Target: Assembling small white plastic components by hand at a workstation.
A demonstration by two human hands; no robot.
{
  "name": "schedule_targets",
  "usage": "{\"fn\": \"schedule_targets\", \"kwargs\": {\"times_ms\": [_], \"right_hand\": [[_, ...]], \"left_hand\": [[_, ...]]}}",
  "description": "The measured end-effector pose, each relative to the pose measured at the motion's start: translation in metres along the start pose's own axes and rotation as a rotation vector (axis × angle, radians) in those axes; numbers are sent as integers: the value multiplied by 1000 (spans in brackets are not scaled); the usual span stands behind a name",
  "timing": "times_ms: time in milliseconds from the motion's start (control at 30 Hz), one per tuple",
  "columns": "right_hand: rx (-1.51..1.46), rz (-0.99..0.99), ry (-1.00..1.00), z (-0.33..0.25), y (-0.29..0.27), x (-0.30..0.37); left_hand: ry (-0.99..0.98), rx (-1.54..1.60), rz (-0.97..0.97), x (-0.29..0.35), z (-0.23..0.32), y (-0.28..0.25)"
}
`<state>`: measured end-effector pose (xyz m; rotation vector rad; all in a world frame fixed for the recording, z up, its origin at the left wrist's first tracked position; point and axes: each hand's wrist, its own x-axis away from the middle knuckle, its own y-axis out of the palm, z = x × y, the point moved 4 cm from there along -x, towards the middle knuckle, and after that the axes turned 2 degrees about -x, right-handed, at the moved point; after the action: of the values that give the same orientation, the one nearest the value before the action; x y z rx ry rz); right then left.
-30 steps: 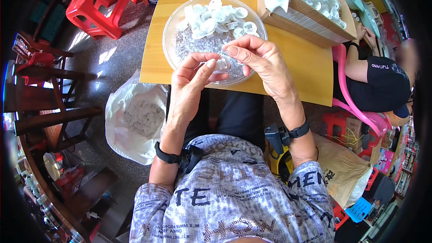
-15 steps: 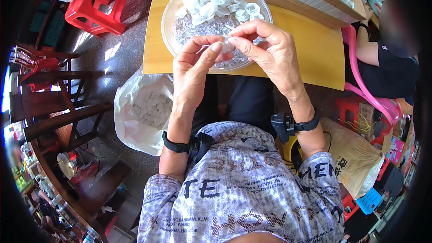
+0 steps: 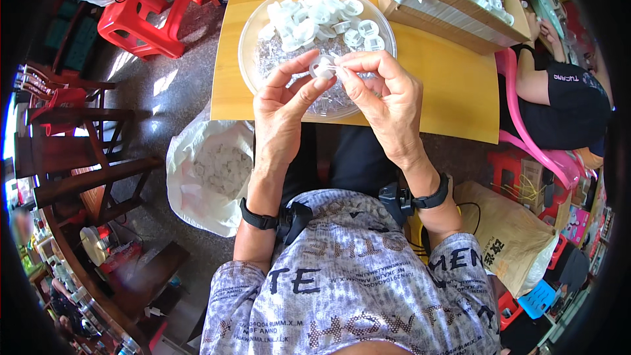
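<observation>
Over the near part of a round clear tray (image 3: pixel 244 59), both my hands meet at chest height. My left hand (image 3: pixel 282 108) pinches a small round white plastic part (image 3: pixel 321 66) between thumb and forefinger. Thumb and forefinger of my right hand (image 3: pixel 389 102) close on a thin clear plastic pin (image 3: pixel 333 68), whose end lies at the round part; whether it sits inside cannot be told. In the tray, a heap of white round plastic parts (image 3: pixel 305 18) lies at the far side, and many clear thin pins (image 3: pixel 332 103) lie nearer me.
The tray stands on a yellow wooden table (image 3: pixel 453 102). A cardboard box (image 3: pixel 453 20) of white parts is at its right. A white sack (image 3: pixel 190 187) of small parts stands below left. A red stool (image 3: pixel 144 16) is far left; another person (image 3: pixel 559 92) sits at right.
The round white part, mostly covered by fingers before, now shows its face between my hands. My right hand has shifted slightly left, and the view has moved a little.
</observation>
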<state>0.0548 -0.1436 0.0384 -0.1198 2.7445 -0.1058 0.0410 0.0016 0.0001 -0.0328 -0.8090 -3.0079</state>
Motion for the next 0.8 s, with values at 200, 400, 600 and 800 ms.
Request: {"fn": "schedule_targets", "kwargs": {"times_ms": [200,400,600,800], "right_hand": [[2,-11,-2,-1,3,-2],[68,-24,-28,-7,7,-4],[86,-30,-33,-8,8,-4],[107,-28,-33,-9,8,-3]], "left_hand": [[-1,66,10,1,-1,-1],[24,62,9,1,0,-2],[52,51,8,1,1,-4],[79,7,11,0,1,-5]]}}
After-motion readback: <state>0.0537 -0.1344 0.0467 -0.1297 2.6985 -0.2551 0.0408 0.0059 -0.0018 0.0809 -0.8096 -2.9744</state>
